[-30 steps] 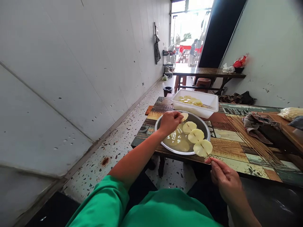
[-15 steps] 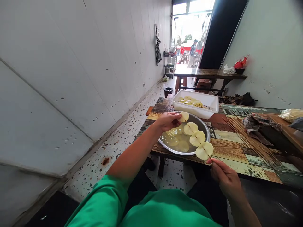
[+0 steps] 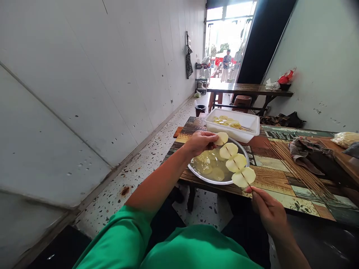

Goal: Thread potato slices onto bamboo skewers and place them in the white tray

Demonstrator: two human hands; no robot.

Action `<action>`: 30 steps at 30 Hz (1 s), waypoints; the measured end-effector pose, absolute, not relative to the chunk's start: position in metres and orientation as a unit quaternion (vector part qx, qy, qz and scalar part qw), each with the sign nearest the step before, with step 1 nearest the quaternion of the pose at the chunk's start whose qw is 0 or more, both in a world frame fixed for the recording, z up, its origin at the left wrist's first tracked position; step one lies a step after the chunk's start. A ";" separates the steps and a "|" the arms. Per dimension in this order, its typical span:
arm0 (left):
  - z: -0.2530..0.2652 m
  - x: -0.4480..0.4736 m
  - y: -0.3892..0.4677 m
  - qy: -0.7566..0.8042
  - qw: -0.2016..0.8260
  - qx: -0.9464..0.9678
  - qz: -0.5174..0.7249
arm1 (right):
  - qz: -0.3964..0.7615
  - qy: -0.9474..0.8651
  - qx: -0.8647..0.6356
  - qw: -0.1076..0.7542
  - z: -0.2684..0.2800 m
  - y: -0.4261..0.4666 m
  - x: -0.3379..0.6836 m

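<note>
My right hand is closed on the lower end of a thin skewer. Several pale yellow potato slices are threaded along it, slanting up to the left. At the far end, my left hand pinches the topmost potato slice between thumb and fingers. Below the slices stands a round metal basin of cloudy water with more slices lying in it. Just behind it, a white plastic tub holds skewered slices, their sticks pointing right.
Loose bamboo skewers lie on the patterned table to the right, beside a crumpled cloth. A second table stands farther back. Near the doorway is a person. A dark bin sits on the floor.
The topmost slice and my left hand have shifted slightly right along the skewer line. The person in the doorway has turned and stands a little farther left.
</note>
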State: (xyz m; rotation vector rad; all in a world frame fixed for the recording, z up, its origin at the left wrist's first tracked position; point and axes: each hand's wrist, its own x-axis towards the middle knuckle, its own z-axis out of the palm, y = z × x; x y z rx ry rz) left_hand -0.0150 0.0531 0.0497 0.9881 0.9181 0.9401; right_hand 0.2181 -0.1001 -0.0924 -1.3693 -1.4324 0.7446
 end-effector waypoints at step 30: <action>-0.023 -0.043 0.028 0.480 0.235 0.829 0.168 | 0.060 -0.611 -0.693 0.378 -0.021 0.033 0.289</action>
